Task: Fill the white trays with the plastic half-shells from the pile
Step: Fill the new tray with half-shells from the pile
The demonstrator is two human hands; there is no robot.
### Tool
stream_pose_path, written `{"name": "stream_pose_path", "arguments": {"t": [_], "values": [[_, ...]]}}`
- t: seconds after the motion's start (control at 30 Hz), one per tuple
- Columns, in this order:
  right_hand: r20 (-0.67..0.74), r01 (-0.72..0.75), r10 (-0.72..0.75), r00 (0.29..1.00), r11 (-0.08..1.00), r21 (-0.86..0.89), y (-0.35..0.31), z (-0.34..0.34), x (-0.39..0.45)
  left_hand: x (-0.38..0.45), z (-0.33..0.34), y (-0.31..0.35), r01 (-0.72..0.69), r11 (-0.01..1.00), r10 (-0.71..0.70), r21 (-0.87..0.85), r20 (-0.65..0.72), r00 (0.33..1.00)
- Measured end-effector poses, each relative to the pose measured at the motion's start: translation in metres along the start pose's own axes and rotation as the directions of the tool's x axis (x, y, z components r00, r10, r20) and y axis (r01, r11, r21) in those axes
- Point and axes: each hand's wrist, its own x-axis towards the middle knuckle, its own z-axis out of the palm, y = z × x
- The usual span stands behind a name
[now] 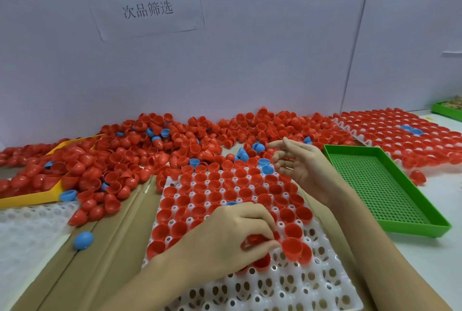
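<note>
Left hand: the left hand (232, 233) pinches a red half-shell (252, 239) over the near rows of the white tray (287, 283), fingers curled round it.
Right hand: the right hand (297, 163) hovers palm-up above the tray's far edge, fingers loosely spread; it appears to hold nothing, though the view is blurred.
Tray: far rows carry red shells; near cups stand bare.
Pile: the pile (150, 150) of red and blue shells lies along the wall behind the tray.
Nearby: a green mesh tray (390, 223) sits right of the white tray; a second filled tray (400, 133) lies beyond it.
</note>
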Motion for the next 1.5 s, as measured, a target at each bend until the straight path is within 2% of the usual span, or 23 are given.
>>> {"name": "stream_pose_path", "arguments": {"t": [0.13,0.37,0.43,0.57,0.67,0.77,0.83,0.9,1.2,1.27,1.33,1.43,1.5], "values": [[-0.002,-0.003,0.003,1.000,1.000,0.003,0.000,0.000,0.000,0.003,0.000,-0.007,-0.151,0.979,0.142,0.134,0.072,0.987],[0.007,-0.009,0.009,1.000,1.000,-0.010,0.001,0.000,0.000,0.001,0.004,-0.011,-0.264,0.933,0.204,0.244,0.246,0.948],[0.007,-0.004,0.004,1.000,1.000,-0.005,0.000,0.000,0.000,0.001,0.002,-0.011,-0.205,0.963,0.165,0.175,0.219,0.962],[0.009,-0.001,0.001,1.000,1.000,0.007,-0.002,0.000,0.000,0.009,-0.015,-0.019,0.036,0.997,-0.030,-0.066,0.088,0.996],[0.004,-0.005,0.005,1.000,1.000,0.007,-0.001,0.000,-0.001,0.029,-0.030,-0.051,0.175,0.985,-0.175,-0.006,-0.052,0.983],[-0.002,-0.015,0.015,1.000,1.000,0.010,-0.001,0.002,-0.001,0.052,-0.044,-0.103,0.383,0.900,-0.339,0.207,-0.217,0.915],[-0.006,-0.017,0.018,1.000,1.000,0.016,0.000,0.002,0.000,0.061,-0.053,-0.139,0.473,0.801,-0.436,0.367,-0.184,0.881],[-0.009,-0.017,0.017,1.000,1.000,0.020,0.001,0.000,0.001,0.064,-0.058,-0.164,0.478,0.745,-0.495,0.465,-0.094,0.864],[-0.001,-0.002,0.002,1.000,1.000,0.001,0.001,0.000,0.003,0.072,-0.062,-0.184,0.512,0.746,-0.525,0.426,-0.098,0.846],[-0.011,-0.001,0.001,1.000,1.000,-0.006,0.001,0.000,0.002,0.071,-0.061,-0.175,0.522,0.767,-0.491,0.372,-0.183,0.852],[-0.026,0.014,-0.015,1.000,0.999,-0.039,0.001,0.001,0.001,0.070,-0.059,-0.155,0.528,0.821,-0.459,0.218,-0.299,0.837],[-0.021,0.084,-0.090,0.996,0.978,-0.190,-0.001,0.006,-0.004,0.065,-0.050,-0.113,0.476,0.861,-0.507,-0.178,-0.342,0.791],[0.054,0.163,-0.154,0.987,0.937,-0.310,-0.003,0.013,-0.009,0.057,-0.041,-0.084,0.396,0.811,-0.543,-0.432,-0.302,0.783]]}}
